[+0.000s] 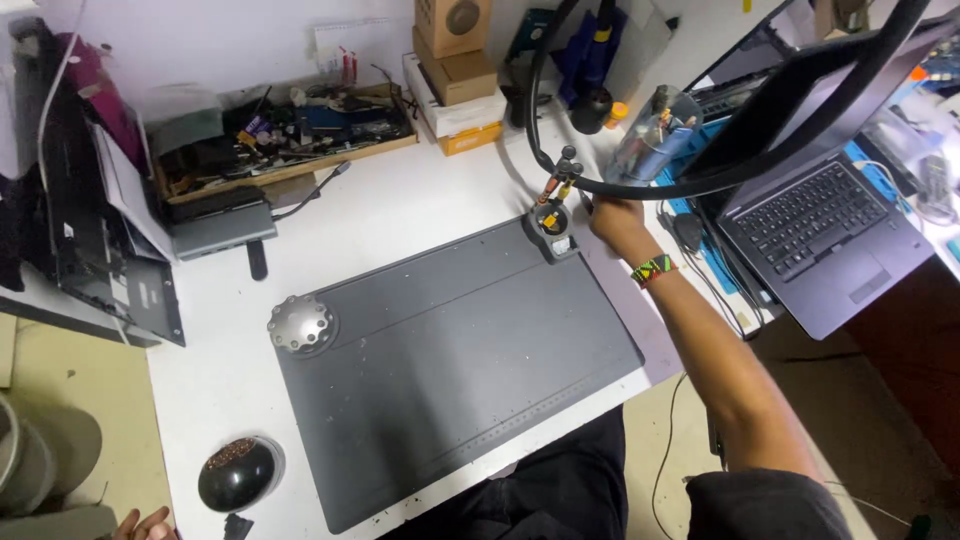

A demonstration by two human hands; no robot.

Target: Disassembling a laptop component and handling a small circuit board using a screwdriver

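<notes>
My right hand (pixel 612 218) reaches forward to the far right corner of a large dark grey work mat (pixel 450 360). It is next to a small clamp stand (pixel 553 215) with orange-tipped clips, under a black flexible arm (pixel 640 188). The fingers are partly hidden by that arm, so what they grip is unclear. A beaded band sits on the wrist. My left hand (pixel 143 524) shows only at the bottom left edge, fingers resting near a black dome-shaped object (pixel 238 473) on the white table (pixel 380 205).
A round metal base (pixel 302 324) sits on the mat's left corner. An open laptop (pixel 820 225) lies at right. A wooden tray of tools (pixel 285 135), stacked boxes (pixel 455 75) and a clear cup of tools (pixel 655 140) stand at the back.
</notes>
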